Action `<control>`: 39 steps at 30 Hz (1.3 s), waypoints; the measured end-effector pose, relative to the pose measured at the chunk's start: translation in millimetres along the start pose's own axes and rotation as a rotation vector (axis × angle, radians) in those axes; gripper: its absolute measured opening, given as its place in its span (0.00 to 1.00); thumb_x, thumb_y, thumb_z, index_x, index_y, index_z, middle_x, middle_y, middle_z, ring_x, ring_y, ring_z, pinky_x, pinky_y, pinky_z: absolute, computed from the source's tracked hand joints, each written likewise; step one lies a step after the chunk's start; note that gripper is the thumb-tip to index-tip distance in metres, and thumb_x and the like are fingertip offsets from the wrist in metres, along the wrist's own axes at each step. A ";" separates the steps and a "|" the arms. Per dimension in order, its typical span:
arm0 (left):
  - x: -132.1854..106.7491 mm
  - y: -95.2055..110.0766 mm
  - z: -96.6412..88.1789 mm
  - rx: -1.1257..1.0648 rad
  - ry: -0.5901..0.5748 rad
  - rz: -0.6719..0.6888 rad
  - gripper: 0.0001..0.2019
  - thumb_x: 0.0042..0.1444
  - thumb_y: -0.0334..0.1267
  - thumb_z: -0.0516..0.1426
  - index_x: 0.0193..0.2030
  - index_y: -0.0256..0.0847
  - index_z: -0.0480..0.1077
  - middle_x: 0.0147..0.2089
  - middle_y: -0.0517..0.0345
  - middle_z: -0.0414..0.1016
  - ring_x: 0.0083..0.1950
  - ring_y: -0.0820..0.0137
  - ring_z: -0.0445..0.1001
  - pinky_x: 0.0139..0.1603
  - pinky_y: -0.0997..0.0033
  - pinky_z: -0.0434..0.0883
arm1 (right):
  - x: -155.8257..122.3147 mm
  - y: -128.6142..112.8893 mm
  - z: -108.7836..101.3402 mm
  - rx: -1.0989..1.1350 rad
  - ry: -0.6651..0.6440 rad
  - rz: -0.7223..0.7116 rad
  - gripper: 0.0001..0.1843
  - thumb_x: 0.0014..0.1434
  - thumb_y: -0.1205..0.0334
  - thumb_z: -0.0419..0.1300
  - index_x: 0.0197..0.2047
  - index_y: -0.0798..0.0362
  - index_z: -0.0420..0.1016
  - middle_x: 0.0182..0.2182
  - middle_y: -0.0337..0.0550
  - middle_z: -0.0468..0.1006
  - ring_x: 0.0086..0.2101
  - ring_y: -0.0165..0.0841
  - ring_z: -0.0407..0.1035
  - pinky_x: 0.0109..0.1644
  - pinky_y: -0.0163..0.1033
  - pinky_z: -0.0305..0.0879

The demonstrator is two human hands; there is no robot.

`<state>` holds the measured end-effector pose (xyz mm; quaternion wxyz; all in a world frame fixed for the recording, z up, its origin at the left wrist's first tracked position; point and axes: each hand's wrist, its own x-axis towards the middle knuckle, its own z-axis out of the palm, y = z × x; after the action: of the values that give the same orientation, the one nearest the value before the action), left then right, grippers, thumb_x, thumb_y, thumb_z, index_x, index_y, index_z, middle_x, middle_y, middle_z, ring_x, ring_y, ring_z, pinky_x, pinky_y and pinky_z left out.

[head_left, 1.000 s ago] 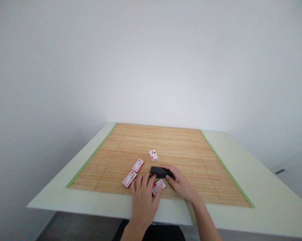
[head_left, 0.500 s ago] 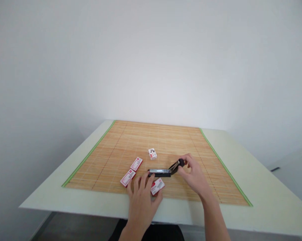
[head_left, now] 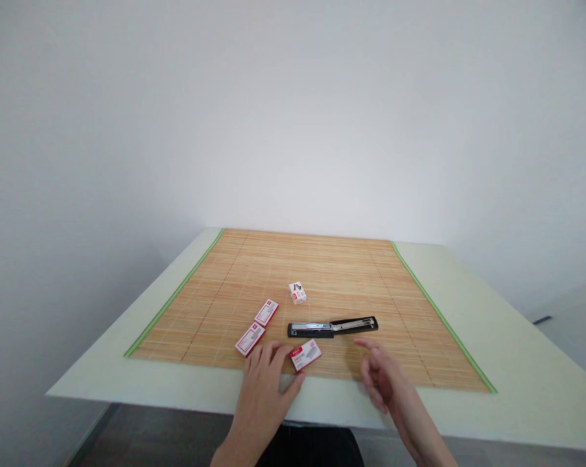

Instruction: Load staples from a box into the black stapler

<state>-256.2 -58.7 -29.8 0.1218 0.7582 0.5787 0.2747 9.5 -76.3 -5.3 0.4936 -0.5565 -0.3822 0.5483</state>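
A black stapler [head_left: 332,327] lies folded out flat on the bamboo mat, its metal insides facing up and no hand on it. My left hand [head_left: 266,384] rests at the mat's front edge, fingers spread. Its index finger and thumb are apart at the left end of a red-and-white staple box [head_left: 306,355]; whether they touch it I cannot tell. To the right, my right hand [head_left: 385,379] is off the stapler, index finger stretched out, other fingers loosely curled, holding nothing. Two more staple boxes [head_left: 250,340] [head_left: 266,312] lie end to end beyond my left fingers.
A small white box [head_left: 297,293] with a dark picture on top stands behind the stapler. The bamboo mat [head_left: 332,272] with green side edges covers much of the white table [head_left: 482,311]. A white wall [head_left: 303,130] rises behind the table.
My right hand has let go of the stapler's top part, which now lies flat to the right, and has drawn back toward me. My left hand has shifted slightly left, away from the stapler.
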 end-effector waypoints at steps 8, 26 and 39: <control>32.5 4.8 -16.3 -0.126 -0.220 0.121 0.16 0.60 0.40 0.62 0.55 0.54 0.75 0.55 0.57 0.75 0.58 0.59 0.70 0.59 0.59 0.67 | -7.3 -6.7 38.9 0.139 -0.401 0.367 0.30 0.64 0.33 0.58 0.59 0.44 0.65 0.23 0.29 0.70 0.13 0.20 0.49 0.13 0.24 0.42; 31.7 -10.8 -7.4 -0.237 -0.171 0.124 0.13 0.60 0.44 0.64 0.51 0.50 0.75 0.53 0.55 0.74 0.55 0.59 0.72 0.57 0.60 0.69 | 21.8 -1.6 24.5 -0.701 -0.238 -0.265 0.27 0.58 0.54 0.67 0.61 0.42 0.76 0.22 0.32 0.69 0.24 0.31 0.62 0.28 0.34 0.51; 29.9 -12.4 -1.3 -0.216 -0.091 0.134 0.15 0.57 0.40 0.66 0.51 0.50 0.74 0.51 0.56 0.73 0.54 0.59 0.73 0.57 0.56 0.71 | 30.8 -17.0 12.6 -0.973 -0.230 -0.295 0.24 0.62 0.55 0.64 0.61 0.45 0.74 0.25 0.32 0.73 0.28 0.32 0.68 0.32 0.35 0.55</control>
<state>-261.7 -26.9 -26.7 0.2103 0.7894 0.4876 0.3081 2.3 -41.2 5.1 0.2046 -0.5981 -0.7187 0.2895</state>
